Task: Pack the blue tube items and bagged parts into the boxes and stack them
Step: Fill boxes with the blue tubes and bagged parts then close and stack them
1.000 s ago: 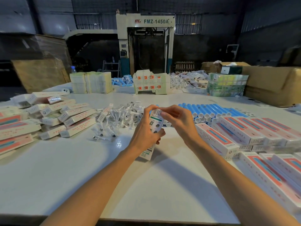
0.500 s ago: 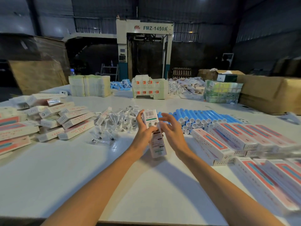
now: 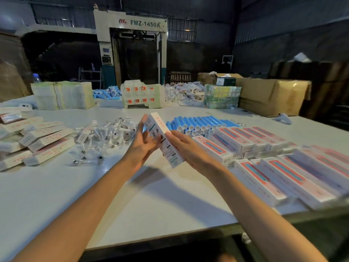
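Gleaming in a dim warehouse, a white table (image 3: 56, 195); a tilted printed box (image 3: 160, 132) is pressed between flat left grip (image 3: 140, 146) and right grip (image 3: 188, 150).

The machine (image 3: 130, 53) at the back bears "FMZ-1450A" beside a red logo; print on the boxes is unreadable.

Left hand (image 3: 140, 146), right hand (image 3: 190, 148) (two), one box (image 3: 162, 138).

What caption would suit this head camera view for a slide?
Left hand and right hand steady a long white printed carton over a white table near blue plastic tubes.
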